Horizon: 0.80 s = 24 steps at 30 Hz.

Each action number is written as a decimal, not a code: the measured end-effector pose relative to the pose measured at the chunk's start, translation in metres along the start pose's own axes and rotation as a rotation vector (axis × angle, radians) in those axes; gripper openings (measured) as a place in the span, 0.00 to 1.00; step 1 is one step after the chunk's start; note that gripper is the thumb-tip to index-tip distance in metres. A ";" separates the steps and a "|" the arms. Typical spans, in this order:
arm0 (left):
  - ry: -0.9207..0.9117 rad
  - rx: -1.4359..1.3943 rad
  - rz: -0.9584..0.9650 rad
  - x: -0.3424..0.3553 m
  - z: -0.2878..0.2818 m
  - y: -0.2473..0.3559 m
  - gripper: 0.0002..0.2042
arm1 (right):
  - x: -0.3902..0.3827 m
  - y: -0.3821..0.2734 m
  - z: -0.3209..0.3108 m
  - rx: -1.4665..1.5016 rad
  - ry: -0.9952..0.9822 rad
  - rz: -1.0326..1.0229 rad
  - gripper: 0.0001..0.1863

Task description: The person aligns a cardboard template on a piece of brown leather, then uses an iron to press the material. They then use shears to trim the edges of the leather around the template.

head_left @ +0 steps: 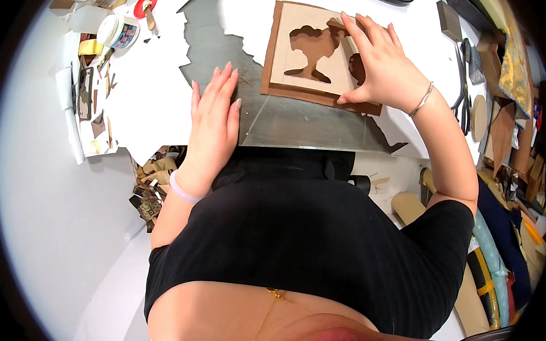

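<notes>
A beige sheet [295, 60] with dark cut-out shapes lies over a slightly larger brown leather-like piece [305, 97] on the work table. My right hand [388, 69] spans the right side of the sheet with its fingers spread. Its thumb rests by the lower edge and its fingertips reach the upper part; the palm hides the right portion of the sheet. My left hand [215, 114] is flat at the table's near edge, fingers stretched out, left of the sheet and apart from it. Nothing is held in it.
Torn white paper [149, 88] partly covers the grey tabletop [274, 125]. A white jar [118, 31], a brush [148, 14] on a red lid and small tools stand at the left. Black scissors [463, 87], a dark block [449, 20] and material scraps lie at the right.
</notes>
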<state>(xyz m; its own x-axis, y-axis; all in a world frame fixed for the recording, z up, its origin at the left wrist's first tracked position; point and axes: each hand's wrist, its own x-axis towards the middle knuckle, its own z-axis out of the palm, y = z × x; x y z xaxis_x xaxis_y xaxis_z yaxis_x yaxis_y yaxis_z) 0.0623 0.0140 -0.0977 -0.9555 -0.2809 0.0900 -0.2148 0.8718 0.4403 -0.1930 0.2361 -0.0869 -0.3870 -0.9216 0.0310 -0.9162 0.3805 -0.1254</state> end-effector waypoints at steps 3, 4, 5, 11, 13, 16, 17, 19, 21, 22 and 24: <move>-0.012 -0.028 0.005 -0.002 0.001 -0.006 0.23 | 0.004 -0.001 0.002 -0.002 -0.029 0.006 0.70; -0.019 -0.038 0.010 -0.002 0.001 -0.007 0.24 | 0.003 -0.001 0.002 0.003 -0.036 0.012 0.70; -0.014 -0.049 0.012 -0.001 0.001 -0.008 0.23 | 0.002 -0.002 0.003 0.009 -0.043 0.017 0.70; 0.025 -0.079 0.028 0.006 -0.002 -0.014 0.23 | 0.002 -0.006 0.001 0.011 -0.069 0.049 0.70; 0.029 -0.084 0.039 0.007 0.000 -0.016 0.23 | 0.004 -0.007 0.001 0.009 -0.080 0.056 0.70; 0.020 -0.091 0.044 0.009 -0.001 -0.015 0.23 | 0.005 -0.007 0.003 -0.002 -0.083 0.061 0.70; 0.020 -0.090 0.049 0.009 -0.001 -0.015 0.22 | 0.005 -0.006 0.003 -0.007 -0.082 0.061 0.70; 0.021 -0.086 0.057 0.008 -0.001 -0.017 0.22 | 0.005 -0.006 0.003 -0.003 -0.090 0.062 0.70; 0.021 -0.089 0.048 0.008 -0.002 -0.018 0.22 | 0.005 -0.006 0.004 -0.002 -0.093 0.062 0.70; 0.020 -0.091 0.044 0.007 -0.002 -0.018 0.22 | 0.005 -0.006 0.004 -0.002 -0.093 0.063 0.70; 0.020 -0.090 0.044 0.007 -0.001 -0.019 0.22 | 0.005 -0.006 0.005 -0.002 -0.092 0.065 0.70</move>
<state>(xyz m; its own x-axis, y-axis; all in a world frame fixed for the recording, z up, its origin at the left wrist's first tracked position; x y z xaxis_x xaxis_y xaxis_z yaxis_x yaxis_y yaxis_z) 0.0594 -0.0047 -0.1043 -0.9591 -0.2521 0.1283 -0.1530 0.8438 0.5143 -0.1889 0.2284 -0.0907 -0.4341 -0.8983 -0.0684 -0.8899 0.4394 -0.1223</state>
